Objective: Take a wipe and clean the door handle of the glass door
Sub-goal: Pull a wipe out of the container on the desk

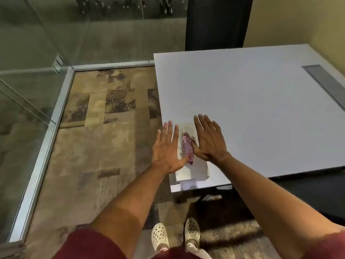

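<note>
A white box of wipes (pixel 192 171) sits at the near left corner of the white table (pixel 252 101). Its top has an oval opening (pixel 187 148) that shows purple-pink material inside. My left hand (pixel 168 148) hovers flat over the box's left side, fingers spread, thumb tip near the opening. My right hand (pixel 208 140) is flat over the box's right side, fingers spread, thumb beside the opening. Neither hand holds anything. The glass walls (pixel 28 58) stand to the left and ahead; no door handle is in view.
A metal floor track (pixel 48 135) runs along the base of the glass at left. Patterned carpet (pixel 104 139) covers the floor between the glass and the table. A dark panel (pixel 217 23) stands behind the table. A grey cable slot (pixel 325 85) is set in the tabletop.
</note>
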A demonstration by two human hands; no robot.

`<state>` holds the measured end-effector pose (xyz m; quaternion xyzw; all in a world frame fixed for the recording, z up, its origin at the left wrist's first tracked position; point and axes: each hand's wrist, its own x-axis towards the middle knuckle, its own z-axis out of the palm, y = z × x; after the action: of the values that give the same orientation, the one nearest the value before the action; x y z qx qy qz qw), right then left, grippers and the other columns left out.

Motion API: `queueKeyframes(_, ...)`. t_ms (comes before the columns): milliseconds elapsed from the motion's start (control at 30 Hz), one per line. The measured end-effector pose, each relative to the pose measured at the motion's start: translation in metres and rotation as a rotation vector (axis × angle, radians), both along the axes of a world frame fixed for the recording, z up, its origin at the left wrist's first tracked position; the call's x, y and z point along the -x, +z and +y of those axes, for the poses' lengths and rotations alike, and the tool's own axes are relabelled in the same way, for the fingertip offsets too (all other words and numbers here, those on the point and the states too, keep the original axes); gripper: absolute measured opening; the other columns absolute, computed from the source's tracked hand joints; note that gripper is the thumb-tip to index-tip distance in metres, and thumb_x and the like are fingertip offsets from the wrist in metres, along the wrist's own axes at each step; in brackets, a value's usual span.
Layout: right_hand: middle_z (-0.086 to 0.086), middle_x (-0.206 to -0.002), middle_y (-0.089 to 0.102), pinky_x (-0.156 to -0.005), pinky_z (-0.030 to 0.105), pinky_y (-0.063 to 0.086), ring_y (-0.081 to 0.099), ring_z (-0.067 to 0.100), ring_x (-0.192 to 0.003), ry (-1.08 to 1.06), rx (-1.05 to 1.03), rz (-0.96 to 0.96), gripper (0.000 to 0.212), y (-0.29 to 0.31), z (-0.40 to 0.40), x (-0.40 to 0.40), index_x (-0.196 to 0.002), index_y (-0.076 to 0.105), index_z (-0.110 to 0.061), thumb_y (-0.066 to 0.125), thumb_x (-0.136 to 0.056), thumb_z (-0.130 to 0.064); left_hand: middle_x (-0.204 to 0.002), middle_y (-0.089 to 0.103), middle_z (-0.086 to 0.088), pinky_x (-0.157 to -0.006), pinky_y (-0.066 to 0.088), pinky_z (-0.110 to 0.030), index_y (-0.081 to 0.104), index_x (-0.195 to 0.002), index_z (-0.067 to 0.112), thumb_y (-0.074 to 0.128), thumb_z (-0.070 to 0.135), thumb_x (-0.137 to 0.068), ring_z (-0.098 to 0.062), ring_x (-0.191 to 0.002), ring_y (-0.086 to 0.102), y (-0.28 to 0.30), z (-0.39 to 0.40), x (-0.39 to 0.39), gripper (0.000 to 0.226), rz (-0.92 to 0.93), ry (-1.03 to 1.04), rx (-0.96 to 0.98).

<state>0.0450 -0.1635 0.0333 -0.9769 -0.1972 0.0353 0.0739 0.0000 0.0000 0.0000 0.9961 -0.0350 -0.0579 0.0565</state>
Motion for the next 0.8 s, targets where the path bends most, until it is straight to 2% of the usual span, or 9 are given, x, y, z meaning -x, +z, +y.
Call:
queueKeyframes(67, 0.014, -0.156, 0.03, -0.116, 0.045, 0.02, 0.024, 0.031, -0.145, 0.035, -0.01, 0.033, 0.086, -0.006, 0.0, -0.001, -0.151, 0.027, -0.009, 0.01, -0.085, -0.061, -0.161, -0.028, -0.016, -0.124, -0.009, -0.047, -0.016, -0.156, 0.01, 0.036, 0.084, -0.081, -0.03, -0.149, -0.027, -0.009, -0.009, 0.001, 0.118, 0.031, 0.014, 0.007)
queueKeyframes(100, 0.015, -0.151, 0.039, -0.113, 0.046, 0.027, 0.032, 0.033, -0.141, 0.054, -0.014, 0.034, 0.082, -0.012, 0.0, -0.002, -0.146, 0.037, -0.009, 0.016, -0.086, -0.059, -0.161, -0.027, -0.016, -0.124, -0.008, -0.047, -0.016, -0.156, 0.01, 0.035, 0.085, -0.08, -0.03, -0.149, -0.026, -0.016, -0.012, 0.002, 0.118, 0.044, 0.025, 0.0)
queueKeyframes(233, 0.018, -0.131, 0.058, -0.097, 0.045, 0.043, 0.051, 0.037, -0.123, 0.13, 0.022, -0.002, 0.049, -0.033, 0.002, -0.006, -0.123, 0.063, -0.01, 0.06, -0.082, -0.038, -0.161, -0.027, -0.016, -0.124, -0.008, -0.047, -0.019, -0.154, 0.009, 0.027, 0.087, -0.081, -0.03, -0.149, -0.027, -0.037, -0.021, 0.004, 0.117, 0.078, 0.038, -0.019)
queueKeyframes(300, 0.018, -0.123, 0.061, -0.089, 0.043, 0.047, 0.054, 0.036, -0.116, 0.161, 0.072, -0.012, 0.04, -0.042, 0.004, -0.01, -0.111, 0.069, -0.01, 0.07, -0.077, -0.031, -0.161, -0.027, -0.016, -0.124, -0.009, -0.046, -0.025, -0.151, 0.01, 0.028, 0.086, -0.081, -0.029, -0.149, -0.027, -0.044, -0.024, 0.004, 0.115, 0.094, 0.052, -0.008)
queueKeyframes(433, 0.014, -0.117, 0.062, -0.087, 0.042, 0.046, 0.053, 0.034, -0.112, 0.168, 0.076, -0.066, 0.028, -0.056, 0.009, -0.015, -0.096, 0.074, -0.012, 0.066, -0.079, -0.033, -0.16, -0.027, -0.015, -0.124, -0.01, -0.045, -0.029, -0.147, 0.012, 0.023, 0.084, -0.078, -0.028, -0.149, -0.028, -0.048, -0.031, 0.003, 0.113, 0.12, 0.068, 0.012)
queueKeyframes(500, 0.015, -0.12, 0.062, -0.091, 0.045, 0.045, 0.053, 0.036, -0.115, 0.156, 0.079, -0.078, 0.032, -0.061, 0.011, -0.017, -0.097, 0.074, -0.011, 0.07, -0.077, -0.035, -0.159, -0.029, -0.014, -0.124, -0.01, -0.045, -0.029, -0.148, 0.011, 0.012, 0.085, -0.071, -0.027, -0.148, -0.028, -0.049, -0.033, 0.002, 0.114, 0.128, 0.082, 0.03)
queueKeyframes(567, 0.015, -0.124, 0.061, -0.095, 0.047, 0.044, 0.052, 0.037, -0.119, 0.156, 0.091, -0.046, 0.038, -0.064, 0.01, -0.018, -0.102, 0.073, -0.011, 0.073, -0.074, -0.037, -0.16, -0.03, -0.014, -0.124, -0.009, -0.046, -0.03, -0.148, 0.011, 0.01, 0.088, -0.069, -0.027, -0.148, -0.03, -0.051, -0.034, 0.002, 0.117, 0.136, 0.087, 0.028)
queueKeyframes(633, 0.014, -0.124, 0.06, -0.094, 0.047, 0.043, 0.051, 0.036, -0.118, 0.158, 0.118, -0.038, 0.04, -0.066, 0.01, -0.019, -0.104, 0.072, -0.011, 0.072, -0.073, -0.037, -0.16, -0.03, -0.015, -0.124, -0.008, -0.047, -0.032, -0.147, 0.01, 0.016, 0.09, -0.074, -0.027, -0.148, -0.03, -0.052, -0.034, 0.001, 0.119, 0.145, 0.082, 0.01)
queueKeyframes(800, 0.012, -0.112, 0.061, -0.077, 0.042, 0.045, 0.055, 0.032, -0.096, 0.177, 0.166, -0.084, 0.04, -0.06, 0.016, -0.012, -0.106, 0.069, -0.008, 0.071, -0.074, -0.032, -0.158, -0.033, -0.017, -0.124, -0.004, -0.047, -0.031, -0.148, 0.006, 0.031, 0.086, -0.08, -0.029, -0.147, -0.032, -0.049, -0.036, 0.0, 0.122, 0.161, 0.073, -0.028)
